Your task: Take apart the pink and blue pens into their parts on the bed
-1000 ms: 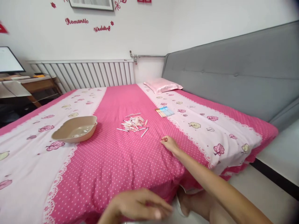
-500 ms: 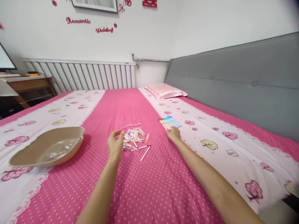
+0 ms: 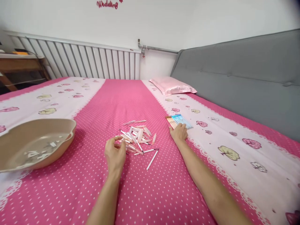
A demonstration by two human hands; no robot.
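A loose pile of white and pink pen parts (image 3: 138, 139) lies on the pink dotted bedsheet (image 3: 140, 193). My left hand (image 3: 114, 154) is at the pile's left edge, fingers curled and pinched on one thin pen piece. My right hand (image 3: 179, 132) rests flat on the sheet, fingers touching the near end of a neat row of coloured pens (image 3: 179, 121). A single white pen (image 3: 152, 159) lies apart in front of the pile.
A beige scalloped bowl (image 3: 14, 140) with small white bits inside sits at the left. A pink pillow (image 3: 172, 86) lies by the grey headboard (image 3: 246, 84). A white radiator (image 3: 77, 62) and a wooden desk (image 3: 21, 62) stand behind the bed.
The view has moved closer over the bed. My left hand came up from below onto the pile's edge and pinched a piece. My right hand slid forward to the coloured pens.
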